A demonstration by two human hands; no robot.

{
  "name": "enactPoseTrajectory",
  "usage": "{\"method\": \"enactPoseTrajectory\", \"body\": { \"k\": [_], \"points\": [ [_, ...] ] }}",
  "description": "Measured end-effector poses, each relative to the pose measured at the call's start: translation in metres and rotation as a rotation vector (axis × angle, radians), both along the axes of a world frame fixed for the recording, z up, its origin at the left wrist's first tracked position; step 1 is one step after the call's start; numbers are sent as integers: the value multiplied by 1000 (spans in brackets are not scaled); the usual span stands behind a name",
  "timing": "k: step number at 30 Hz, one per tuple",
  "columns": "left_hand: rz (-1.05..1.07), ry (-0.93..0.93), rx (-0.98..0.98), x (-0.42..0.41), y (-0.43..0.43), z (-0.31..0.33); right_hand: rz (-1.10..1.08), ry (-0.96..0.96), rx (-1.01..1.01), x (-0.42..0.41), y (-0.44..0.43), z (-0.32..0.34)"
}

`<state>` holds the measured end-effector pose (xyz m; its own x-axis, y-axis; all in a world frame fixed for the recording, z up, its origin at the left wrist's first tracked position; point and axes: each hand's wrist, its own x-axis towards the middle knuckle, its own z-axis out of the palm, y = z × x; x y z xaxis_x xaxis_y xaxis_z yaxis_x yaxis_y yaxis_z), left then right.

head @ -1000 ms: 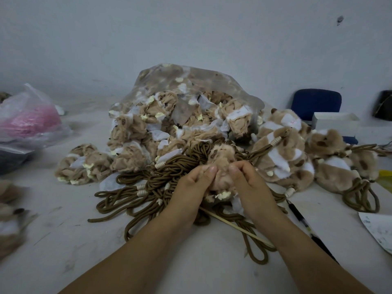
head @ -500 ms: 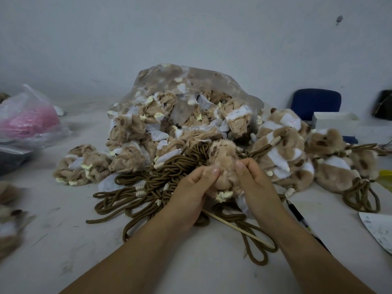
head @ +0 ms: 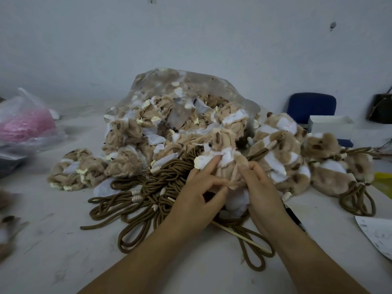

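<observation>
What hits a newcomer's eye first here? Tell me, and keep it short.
The clear plastic bag at centre back, spilling tan unstuffed plush skins onto the white table. In front of it, the left grip and right grip pinch one tan-and-white plush skin above a tangle of dark brown cords. Stuffed plush animals pile at the right.

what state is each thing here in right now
plush skin: limp, gripped by left hand and right hand
clear bag: open, packed full
brown cords: loose, tangled in a heap
wooden stick: lying flat below the hands
stuffed toys: filled, piled at right
</observation>
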<state>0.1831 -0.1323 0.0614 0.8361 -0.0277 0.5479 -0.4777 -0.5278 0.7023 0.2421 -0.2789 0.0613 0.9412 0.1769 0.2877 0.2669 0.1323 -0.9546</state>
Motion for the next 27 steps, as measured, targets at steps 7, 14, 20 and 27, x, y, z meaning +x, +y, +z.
{"method": "enactPoseTrajectory", "body": {
  "k": [7, 14, 20, 27],
  "points": [
    [103, -129, -96, 3, 1, -5, 49, 165, 161, 6, -2, 4],
    [183, 30, -386, 8, 8, -5, 76, 259, 133, 13, -4, 5],
    [24, 224, -436, 8, 6, -8, 135, 236, 213, 7, -3, 3],
    [14, 155, -560, 9, 9, -3, 124, 189, 248, 5, 1, -1]
  ]
}}
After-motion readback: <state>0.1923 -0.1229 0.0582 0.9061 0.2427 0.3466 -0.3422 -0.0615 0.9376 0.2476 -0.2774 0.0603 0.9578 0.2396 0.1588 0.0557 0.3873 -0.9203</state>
